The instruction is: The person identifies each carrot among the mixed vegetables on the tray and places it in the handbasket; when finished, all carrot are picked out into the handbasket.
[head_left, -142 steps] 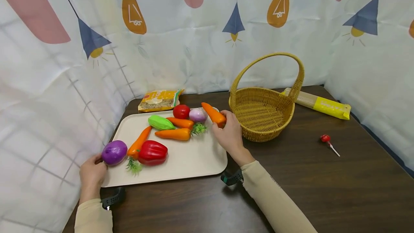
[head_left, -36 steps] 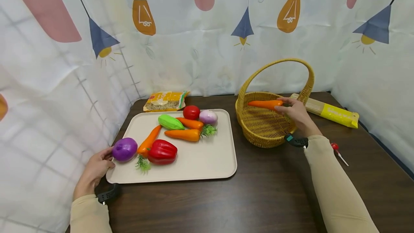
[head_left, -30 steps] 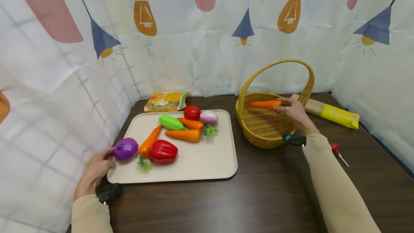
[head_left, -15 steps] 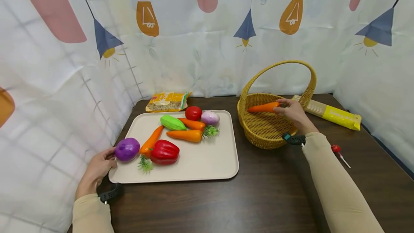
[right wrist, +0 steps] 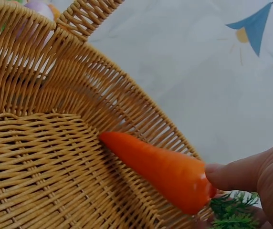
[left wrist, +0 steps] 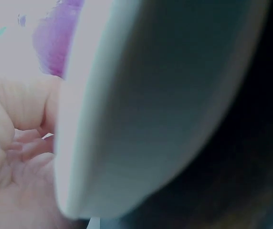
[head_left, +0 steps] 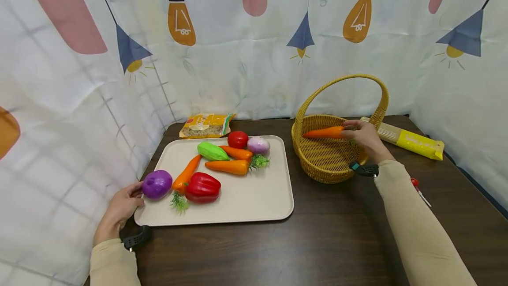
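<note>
In the head view my right hand (head_left: 363,136) is inside the wicker basket (head_left: 323,175), at its right side. Thumb and fingers pinch the thick end of an orange carrot (head_left: 324,133); in the right wrist view the carrot (right wrist: 160,169) points its tip at the basket's wall, green leaves (right wrist: 234,210) under the thumb. My left hand (head_left: 121,206) grips the left edge of a cream tray (head_left: 246,202), beside a round purple vegetable (head_left: 157,184). The left wrist view shows curled fingers against the tray (left wrist: 84,167), partly hidden by it.
On the tray lie a red bell pepper (head_left: 203,188), several carrots (head_left: 227,167), a green vegetable (head_left: 213,151), a tomato (head_left: 237,139) and a pale purple onion (head_left: 258,145). Behind stands a yellow food bag (head_left: 206,126); a noodle pack (head_left: 418,143) and lollipop (head_left: 414,182) lie right.
My right hand has carried the carrot from above the tray's right side into the basket and lowered it there. The left hand stays at the tray's left edge.
</note>
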The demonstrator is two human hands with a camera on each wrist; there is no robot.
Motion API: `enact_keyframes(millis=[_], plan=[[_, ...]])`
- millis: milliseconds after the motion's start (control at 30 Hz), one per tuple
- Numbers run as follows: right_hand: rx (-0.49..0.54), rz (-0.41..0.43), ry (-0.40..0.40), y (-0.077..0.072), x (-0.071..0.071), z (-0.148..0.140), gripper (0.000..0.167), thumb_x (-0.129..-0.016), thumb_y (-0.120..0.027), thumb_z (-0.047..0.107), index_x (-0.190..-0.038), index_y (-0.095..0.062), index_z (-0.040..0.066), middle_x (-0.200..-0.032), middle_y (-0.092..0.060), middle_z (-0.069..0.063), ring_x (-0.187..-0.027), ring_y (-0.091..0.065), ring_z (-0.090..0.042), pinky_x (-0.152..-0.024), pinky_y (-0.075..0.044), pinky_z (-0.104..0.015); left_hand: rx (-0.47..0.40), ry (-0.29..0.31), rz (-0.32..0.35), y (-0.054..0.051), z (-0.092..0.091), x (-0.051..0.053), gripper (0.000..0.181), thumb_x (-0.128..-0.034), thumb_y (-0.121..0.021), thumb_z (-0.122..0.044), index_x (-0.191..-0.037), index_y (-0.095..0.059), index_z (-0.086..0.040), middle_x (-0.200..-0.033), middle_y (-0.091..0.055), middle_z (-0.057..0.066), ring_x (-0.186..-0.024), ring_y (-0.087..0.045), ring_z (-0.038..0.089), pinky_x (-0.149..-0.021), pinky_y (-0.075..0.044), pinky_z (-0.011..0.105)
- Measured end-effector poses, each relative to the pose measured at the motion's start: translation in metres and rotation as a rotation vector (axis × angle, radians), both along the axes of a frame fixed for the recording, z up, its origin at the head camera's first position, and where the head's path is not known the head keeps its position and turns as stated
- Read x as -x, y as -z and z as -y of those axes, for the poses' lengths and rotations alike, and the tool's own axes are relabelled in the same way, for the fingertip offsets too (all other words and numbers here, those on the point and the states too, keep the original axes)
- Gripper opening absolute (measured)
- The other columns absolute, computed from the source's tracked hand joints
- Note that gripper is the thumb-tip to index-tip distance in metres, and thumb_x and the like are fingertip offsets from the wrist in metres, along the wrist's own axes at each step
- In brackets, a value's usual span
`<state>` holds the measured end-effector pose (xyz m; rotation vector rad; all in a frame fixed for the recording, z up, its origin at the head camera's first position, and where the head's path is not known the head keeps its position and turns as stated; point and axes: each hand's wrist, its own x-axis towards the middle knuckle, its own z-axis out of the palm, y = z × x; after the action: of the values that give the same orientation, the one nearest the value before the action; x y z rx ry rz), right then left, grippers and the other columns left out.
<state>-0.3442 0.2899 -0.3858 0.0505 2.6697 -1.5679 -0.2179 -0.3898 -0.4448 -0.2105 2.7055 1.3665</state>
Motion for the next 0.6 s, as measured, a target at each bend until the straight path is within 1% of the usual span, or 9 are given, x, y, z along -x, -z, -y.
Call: enact_keyframes(millis=[133, 233, 333, 400, 467, 600], plan=[[-0.011, -0.008, 0.019, -0.003, -0.004, -0.002, 0.062, -0.095, -0.063, 0.035, -0.144, -0.044, 0.003, -0.142, -0.046, -0.023, -0.128, -0.041, -0.038, -0.106, -0.032, -0.053, 0.022, -0.008, 0.015, 0.0, 0.0, 0.0, 0.072, -0.0788, -0.053, 0.014, -0.144, -0.022, 0.02, -0.139, -0.035, 0.042, -0.126, -0.039, 0.047, -0.071, -0.038, 0.005], [-0.043, -0.039, 0.025, -0.006, -0.009, -0.002, 0.06, -0.096, -0.062, 0.034, -0.143, -0.045, 0.001, -0.14, -0.047, -0.024, -0.129, -0.041, -0.039, -0.106, -0.032, -0.054, 0.035, -0.012, 0.022, -0.001, 0.0, 0.0, 0.072, -0.0791, -0.053, 0.013, -0.144, -0.022, 0.02, -0.139, -0.036, 0.041, -0.125, -0.04, 0.047, -0.071, -0.038, 0.005], [-0.054, -0.082, 0.023, -0.008, -0.016, 0.001, 0.056, -0.097, -0.059, 0.033, -0.141, -0.047, 0.001, -0.138, -0.05, -0.023, -0.125, -0.045, -0.037, -0.102, -0.037, -0.051, 0.036, -0.011, 0.017, -0.001, -0.001, 0.0, 0.072, -0.0787, -0.054, 0.013, -0.144, -0.023, 0.02, -0.138, -0.036, 0.042, -0.124, -0.04, 0.046, -0.071, -0.039, 0.006], [-0.048, -0.121, 0.022, -0.009, -0.022, 0.005, 0.055, -0.097, -0.059, 0.033, -0.14, -0.048, 0.001, -0.136, -0.052, -0.022, -0.121, -0.048, -0.032, -0.098, -0.041, -0.045, 0.041, -0.011, 0.004, -0.001, 0.0, 0.0, 0.072, -0.0782, -0.054, 0.013, -0.143, -0.024, 0.02, -0.137, -0.037, 0.042, -0.122, -0.042, 0.046, -0.07, -0.04, 0.007], [-0.029, -0.155, 0.027, -0.009, -0.028, 0.01, 0.054, -0.097, -0.059, 0.035, -0.139, -0.05, 0.002, -0.133, -0.055, -0.018, -0.116, -0.052, -0.023, -0.094, -0.043, -0.037, 0.045, -0.008, -0.011, 0.0, 0.0, 0.0, 0.071, -0.0779, -0.055, 0.013, -0.142, -0.025, 0.021, -0.136, -0.038, 0.042, -0.121, -0.042, 0.046, -0.07, -0.041, 0.007], [0.033, -0.221, 0.04, -0.011, -0.039, 0.023, 0.051, -0.096, -0.061, 0.035, -0.135, -0.054, 0.002, -0.124, -0.06, -0.008, -0.103, -0.055, -0.007, -0.087, -0.045, -0.026, 0.057, -0.009, -0.04, 0.002, 0.001, -0.001, 0.069, -0.0777, -0.057, 0.011, -0.14, -0.029, 0.022, -0.134, -0.041, 0.042, -0.118, -0.047, 0.042, -0.07, -0.042, 0.009]])
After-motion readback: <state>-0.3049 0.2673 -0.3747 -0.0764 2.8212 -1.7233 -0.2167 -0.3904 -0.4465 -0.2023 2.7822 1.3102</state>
